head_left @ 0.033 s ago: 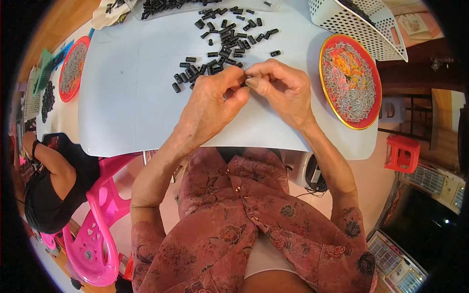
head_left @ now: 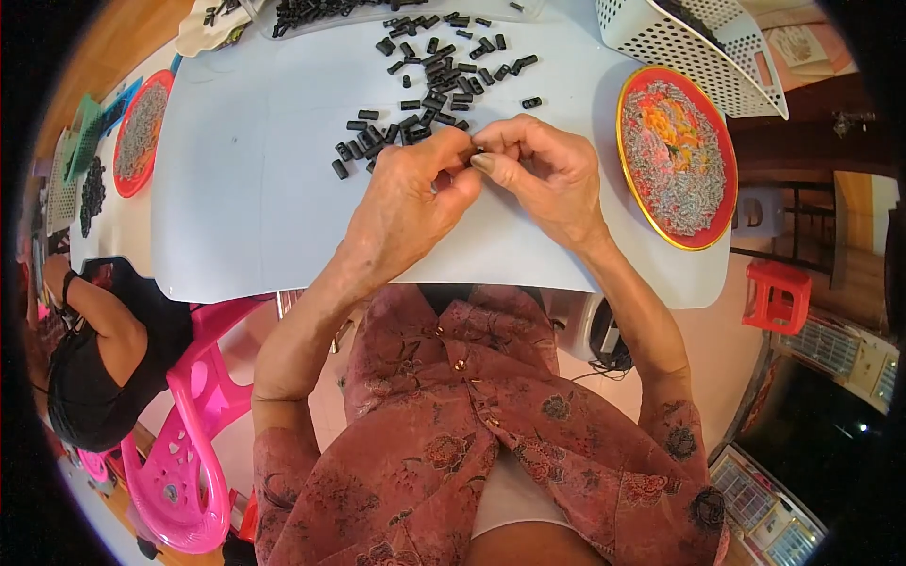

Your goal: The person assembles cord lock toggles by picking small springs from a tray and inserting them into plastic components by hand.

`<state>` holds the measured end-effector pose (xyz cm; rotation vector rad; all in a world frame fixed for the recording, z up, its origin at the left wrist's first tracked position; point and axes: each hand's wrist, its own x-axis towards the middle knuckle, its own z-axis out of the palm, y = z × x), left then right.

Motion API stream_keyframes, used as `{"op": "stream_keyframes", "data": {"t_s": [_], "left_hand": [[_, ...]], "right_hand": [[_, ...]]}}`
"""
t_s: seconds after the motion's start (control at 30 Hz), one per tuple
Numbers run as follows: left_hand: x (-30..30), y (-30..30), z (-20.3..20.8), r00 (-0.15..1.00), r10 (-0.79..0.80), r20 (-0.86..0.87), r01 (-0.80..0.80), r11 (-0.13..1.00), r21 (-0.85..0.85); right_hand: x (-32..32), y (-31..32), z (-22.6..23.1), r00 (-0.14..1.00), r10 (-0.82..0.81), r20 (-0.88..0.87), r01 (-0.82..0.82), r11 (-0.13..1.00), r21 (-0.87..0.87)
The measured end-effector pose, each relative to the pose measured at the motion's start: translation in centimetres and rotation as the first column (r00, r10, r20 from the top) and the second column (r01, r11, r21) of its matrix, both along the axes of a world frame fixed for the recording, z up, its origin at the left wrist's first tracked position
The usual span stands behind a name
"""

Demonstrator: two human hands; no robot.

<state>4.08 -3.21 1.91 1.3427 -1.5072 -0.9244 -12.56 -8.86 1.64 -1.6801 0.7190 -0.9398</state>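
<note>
My left hand point(head_left: 411, 193) and my right hand point(head_left: 547, 174) meet fingertip to fingertip over the table. Both are closed in a pinch around a small dark piece point(head_left: 475, 156); the fingers cover nearly all of it, so its shape does not show. Just beyond my left hand lies a loose spread of short black plastic cylinders point(head_left: 436, 98), several of them close to my knuckles. To the right of my right hand rests a red, gold-rimmed plate point(head_left: 630, 193) filled with small silvery metal pieces point(head_left: 681, 193), perhaps screws or pins.
The pale table point(head_left: 245, 208) carries a clear tray point(head_left: 321, 21) of black parts at the far edge. A white perforated basket point(head_left: 661, 47) stands far right. At left are another red dish point(head_left: 121, 179), a pink chair point(head_left: 193, 472) and a seated person point(head_left: 104, 349). A red stool point(head_left: 779, 297) is right.
My right thumb and fingertips have shifted very slightly at the pinch. Everything else looks the same.
</note>
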Motion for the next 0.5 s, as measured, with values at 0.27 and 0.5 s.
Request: {"op": "stream_keyframes", "data": {"t_s": [0.27, 0.5], "left_hand": [[-0.9, 1.1, -0.8, 0.993, 0.067, -0.096, -0.074, 0.995, -0.072], [-0.7, 1.9, 0.3, 0.996, 0.09, 0.019, -0.089, 0.995, -0.053]], "right_hand": [[-0.1, 0.1, 0.2, 0.991, 0.027, 0.135, -0.054, 0.979, 0.197], [-0.2, 0.4, -0.1, 0.995, 0.059, 0.086, -0.073, 0.982, 0.172]]}}
